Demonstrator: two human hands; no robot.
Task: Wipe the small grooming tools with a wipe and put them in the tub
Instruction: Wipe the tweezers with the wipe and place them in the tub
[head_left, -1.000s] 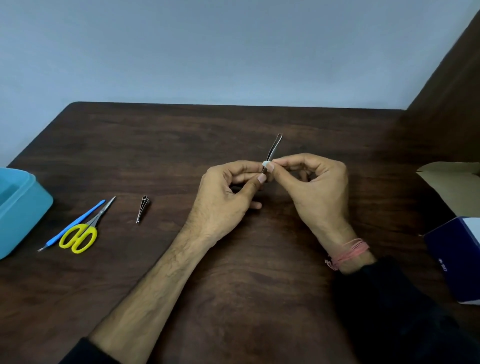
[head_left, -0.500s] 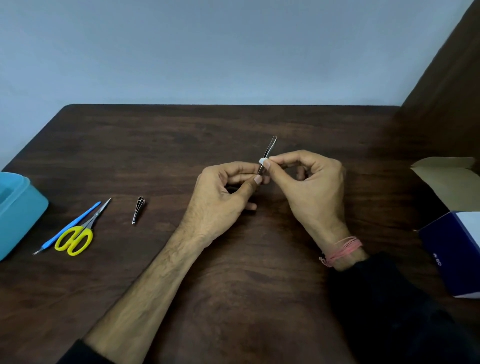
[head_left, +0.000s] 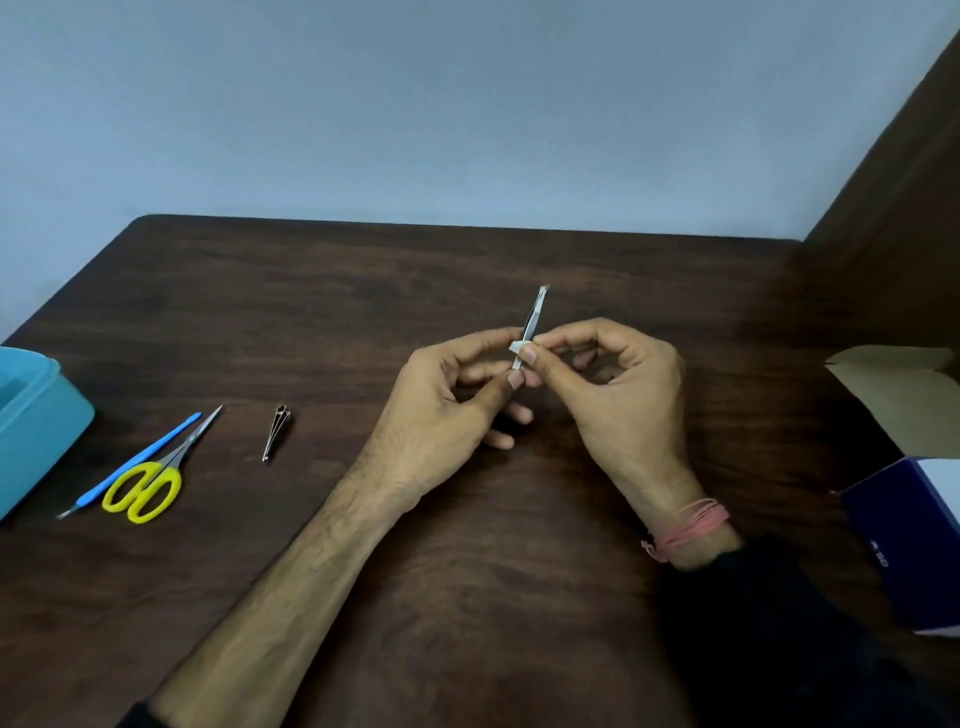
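Note:
At the middle of the dark wooden table (head_left: 467, 270), my left hand (head_left: 441, 410) grips the lower end of thin metal tweezers (head_left: 536, 312), which point up and away. My right hand (head_left: 618, 400) pinches a small white wipe (head_left: 519, 347) around the tweezers' shaft, thumb and forefinger touching it. A metal nail clipper (head_left: 275, 431) lies on the table left of my hands. Farther left lie yellow-handled scissors (head_left: 150, 480) and a blue-handled thin tool (head_left: 135, 462), side by side. The turquoise tub (head_left: 36, 426) stands at the left edge, partly cut off.
An open cardboard box flap (head_left: 904, 395) and a dark blue box (head_left: 914, 545) sit at the right edge of the table. A brown wall panel (head_left: 904, 182) rises at the back right. A pink thread band circles my right wrist.
The wipe pinched by my right hand has shifted slightly along the tweezers' shaft. The view has shifted a little. The tools on the table lie unmoved.

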